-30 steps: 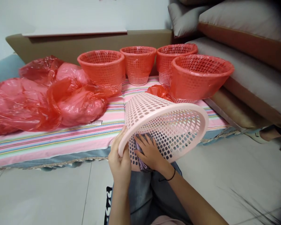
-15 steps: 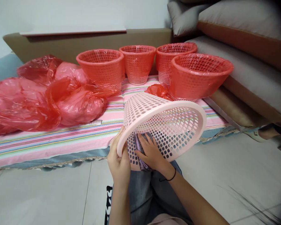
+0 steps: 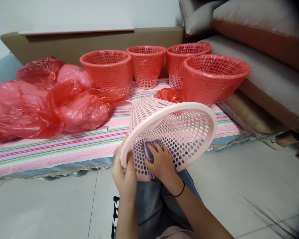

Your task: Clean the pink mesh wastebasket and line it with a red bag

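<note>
A pale pink perforated basket [image 3: 189, 159] lies tilted on its side above my lap, its wide mouth facing me and to the right. My left hand [image 3: 126, 169] grips its rim at the left, thumb inside and fingers outside. Inside the basket, my right hand [image 3: 161, 162] presses a folded grey and purple cloth [image 3: 149, 152] against the lower left wall, fingers bent over it. Part of the cloth is hidden under the palm.
Four baskets in red plastic, one a wide basket [image 3: 211, 83] at the right, stand on the striped mat [image 3: 89, 146]. Red bags [image 3: 22, 106] with pink contents lie at the left. Stacked cushions [image 3: 271, 73] rise at the right. Crumpled red plastic [image 3: 168, 95] lies behind the pink basket.
The pink basket and my left hand have shifted slightly left. My right hand has moved a little with its fingers over the cloth, still inside the basket.
</note>
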`<state>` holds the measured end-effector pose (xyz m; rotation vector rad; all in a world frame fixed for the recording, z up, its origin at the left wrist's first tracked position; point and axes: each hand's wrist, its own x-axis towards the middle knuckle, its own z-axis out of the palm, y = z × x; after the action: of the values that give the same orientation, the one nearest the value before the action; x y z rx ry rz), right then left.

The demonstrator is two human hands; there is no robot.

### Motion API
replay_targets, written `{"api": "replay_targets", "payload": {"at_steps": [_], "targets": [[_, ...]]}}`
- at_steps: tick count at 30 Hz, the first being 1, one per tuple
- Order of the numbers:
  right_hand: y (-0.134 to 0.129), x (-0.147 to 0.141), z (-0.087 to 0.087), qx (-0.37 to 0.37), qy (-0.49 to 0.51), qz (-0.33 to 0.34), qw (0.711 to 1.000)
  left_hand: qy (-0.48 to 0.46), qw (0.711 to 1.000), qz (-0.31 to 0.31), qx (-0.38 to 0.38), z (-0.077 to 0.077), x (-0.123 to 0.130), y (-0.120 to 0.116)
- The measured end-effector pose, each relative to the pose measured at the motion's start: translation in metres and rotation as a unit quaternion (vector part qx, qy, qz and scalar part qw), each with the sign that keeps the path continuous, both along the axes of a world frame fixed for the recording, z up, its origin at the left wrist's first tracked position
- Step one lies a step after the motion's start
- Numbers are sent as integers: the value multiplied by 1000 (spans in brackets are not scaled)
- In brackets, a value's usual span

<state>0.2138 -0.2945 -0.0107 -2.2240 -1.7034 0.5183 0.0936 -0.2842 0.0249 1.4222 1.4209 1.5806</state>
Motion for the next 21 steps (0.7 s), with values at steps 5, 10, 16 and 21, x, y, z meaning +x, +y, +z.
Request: {"api": "replay_targets", "payload": {"at_steps": [5, 10, 16, 21], "targets": [[3, 15, 8, -2, 25, 85, 996, 6, 1000, 7, 8, -1, 1, -1], [-7, 37, 5, 23, 76, 160, 984, 10, 1000, -7, 7, 1, 2, -2], [-5, 45, 2, 67, 151, 180, 970, 1, 1000, -5, 2, 1, 2, 0], [41, 75, 19, 161, 95, 159, 969, -28, 1000, -3, -3, -4, 0, 2]]}}
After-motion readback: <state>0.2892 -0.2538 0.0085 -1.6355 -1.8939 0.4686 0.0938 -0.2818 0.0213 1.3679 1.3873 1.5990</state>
